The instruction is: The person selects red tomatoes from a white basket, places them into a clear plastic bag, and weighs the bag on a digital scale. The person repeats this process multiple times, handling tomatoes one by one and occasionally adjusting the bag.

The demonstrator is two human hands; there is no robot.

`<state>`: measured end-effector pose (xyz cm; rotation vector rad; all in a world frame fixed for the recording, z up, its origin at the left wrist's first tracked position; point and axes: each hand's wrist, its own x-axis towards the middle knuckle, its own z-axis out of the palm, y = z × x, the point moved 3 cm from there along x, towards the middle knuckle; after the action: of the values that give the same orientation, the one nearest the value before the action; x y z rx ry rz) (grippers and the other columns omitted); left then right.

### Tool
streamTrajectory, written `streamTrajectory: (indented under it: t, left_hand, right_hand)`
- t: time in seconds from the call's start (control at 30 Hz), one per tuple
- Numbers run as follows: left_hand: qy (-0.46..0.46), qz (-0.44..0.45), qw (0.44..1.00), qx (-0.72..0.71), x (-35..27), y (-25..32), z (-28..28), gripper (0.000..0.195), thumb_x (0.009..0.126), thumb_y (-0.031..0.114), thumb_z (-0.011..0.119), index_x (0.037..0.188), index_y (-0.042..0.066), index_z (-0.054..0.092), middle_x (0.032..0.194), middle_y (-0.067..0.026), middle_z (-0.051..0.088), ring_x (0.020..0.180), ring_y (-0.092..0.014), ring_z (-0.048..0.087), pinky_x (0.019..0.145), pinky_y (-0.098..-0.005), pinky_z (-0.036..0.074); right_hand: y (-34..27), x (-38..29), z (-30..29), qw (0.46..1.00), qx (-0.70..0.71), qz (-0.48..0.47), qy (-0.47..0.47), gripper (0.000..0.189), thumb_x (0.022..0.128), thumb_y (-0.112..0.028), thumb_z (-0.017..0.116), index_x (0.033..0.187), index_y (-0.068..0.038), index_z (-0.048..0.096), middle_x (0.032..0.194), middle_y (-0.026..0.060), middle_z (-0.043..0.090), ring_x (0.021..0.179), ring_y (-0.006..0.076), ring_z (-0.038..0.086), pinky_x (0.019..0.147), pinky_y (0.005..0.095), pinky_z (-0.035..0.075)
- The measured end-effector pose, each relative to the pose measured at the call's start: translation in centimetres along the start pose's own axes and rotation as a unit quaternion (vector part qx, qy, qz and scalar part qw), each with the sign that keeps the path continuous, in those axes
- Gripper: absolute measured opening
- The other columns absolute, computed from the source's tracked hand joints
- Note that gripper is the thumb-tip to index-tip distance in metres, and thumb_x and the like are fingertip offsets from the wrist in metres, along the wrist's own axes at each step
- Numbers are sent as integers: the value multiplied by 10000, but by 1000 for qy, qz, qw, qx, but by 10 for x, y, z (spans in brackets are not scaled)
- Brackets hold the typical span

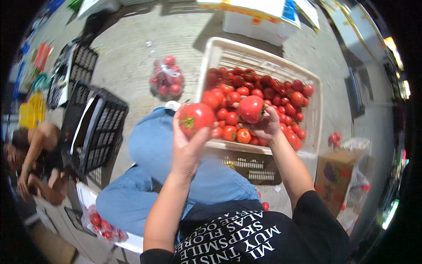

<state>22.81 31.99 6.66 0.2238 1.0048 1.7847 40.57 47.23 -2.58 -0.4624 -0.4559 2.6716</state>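
A large red tomato with a green calyx rests in my left hand, its fingers and thumb around it, above my thigh near the crate's left edge. My right hand grips another large red tomato, its stem end turned to the right, over the crate. The pale plastic crate stands on the floor in front of me and holds many red tomatoes of mixed sizes, mostly in its middle and near side.
A clear plastic bag of tomatoes lies left of the crate. Black plastic crates stand further left, near a crouching person. White foam boxes are behind the crate. At right is a cardboard box; bagged tomatoes lie at lower left.
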Motion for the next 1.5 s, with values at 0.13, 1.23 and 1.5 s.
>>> streamTrajectory:
  t: [0.13,1.23,1.5]
  left_hand:
    - [32,109,991,77,-22,31,-17,848,739,-56,680,1403,124,185,1204,-138,483,982,-241,607,806,-334,522]
    - [433,493,739,-152,-443,26,-236,745,879,560,498,1341,0,333,1247,-169,519,979,-203,582,804,-289,454]
    - [489,549,659,-159,-449,27,-270,652,895,445,558,1342,25,337,1208,-147,531,972,-216,593,786,-306,473]
  right_hand:
    - [21,27,51,998,-49,25,-36,742,835,-575,504,1378,-95,344,1300,174,484,1048,281,579,850,436,495]
    - [566,80,372,624,-465,527,-342,475,865,-455,547,1166,-92,492,985,129,607,771,276,613,652,370,512]
    - [699,120,350,689,-454,499,-264,530,807,-536,593,1182,-170,510,1020,87,603,795,270,616,586,381,493]
